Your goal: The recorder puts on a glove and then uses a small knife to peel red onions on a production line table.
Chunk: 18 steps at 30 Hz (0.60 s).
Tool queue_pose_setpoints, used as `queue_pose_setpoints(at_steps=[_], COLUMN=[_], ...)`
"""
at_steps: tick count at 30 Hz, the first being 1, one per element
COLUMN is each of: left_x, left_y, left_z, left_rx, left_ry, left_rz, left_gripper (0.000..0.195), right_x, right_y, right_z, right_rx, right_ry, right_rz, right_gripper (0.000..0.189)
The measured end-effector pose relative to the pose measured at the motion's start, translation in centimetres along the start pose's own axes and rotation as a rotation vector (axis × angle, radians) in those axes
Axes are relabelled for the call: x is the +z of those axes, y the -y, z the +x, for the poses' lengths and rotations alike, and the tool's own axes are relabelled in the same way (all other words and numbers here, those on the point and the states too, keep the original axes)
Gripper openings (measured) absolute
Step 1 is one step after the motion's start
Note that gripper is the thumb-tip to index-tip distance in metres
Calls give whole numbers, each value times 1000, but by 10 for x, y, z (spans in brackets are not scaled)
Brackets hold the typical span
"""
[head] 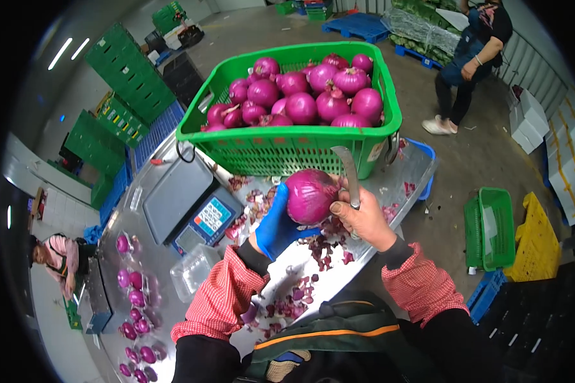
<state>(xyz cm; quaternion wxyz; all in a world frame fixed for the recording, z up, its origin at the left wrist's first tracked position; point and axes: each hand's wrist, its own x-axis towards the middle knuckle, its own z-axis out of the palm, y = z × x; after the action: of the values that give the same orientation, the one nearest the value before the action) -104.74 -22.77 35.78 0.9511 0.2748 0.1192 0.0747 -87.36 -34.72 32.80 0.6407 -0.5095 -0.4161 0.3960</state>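
Note:
My left hand [281, 224], in a blue glove, holds a large red onion [311, 196] from its left and lower side. My bare right hand [364, 215] grips a knife with a curved blade [349, 167], its tip pointing up, close to the onion's right end. Just beyond both hands stands a green plastic basket [287, 134] heaped with red onions. Loose onion skins [323, 251] lie under and around the hands on the metal table. A digital scale [191, 206] sits to the left, with a clear plastic container [195, 270] beside it.
Several small groups of red onions [136, 298] lie on the metal table [165, 268] at left. Green crates [129, 72] are stacked behind. On the floor at right are an empty green basket [489, 230] and a yellow crate [534, 244]. One person [477, 57] stands at upper right, another [62, 258] at far left.

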Motion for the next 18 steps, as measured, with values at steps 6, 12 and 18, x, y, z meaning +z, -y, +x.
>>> queue_pose_setpoints(at_steps=[6,12,18], left_x=[-49,-49,-35], left_y=[57,76,84], left_z=[-41,-65,-68], left_rx=[417,287,281], left_ry=[-425,-383,-329], left_rz=[748,156,268], left_gripper=[91,75,72], right_x=[28,25,36], right_y=[-22,-18,5], right_z=[-32,-59,-63], right_rx=[390,-397,-554], right_ry=[97,-23,-17], right_rz=[-32,-794,-1162], right_gripper=[54,27,28])
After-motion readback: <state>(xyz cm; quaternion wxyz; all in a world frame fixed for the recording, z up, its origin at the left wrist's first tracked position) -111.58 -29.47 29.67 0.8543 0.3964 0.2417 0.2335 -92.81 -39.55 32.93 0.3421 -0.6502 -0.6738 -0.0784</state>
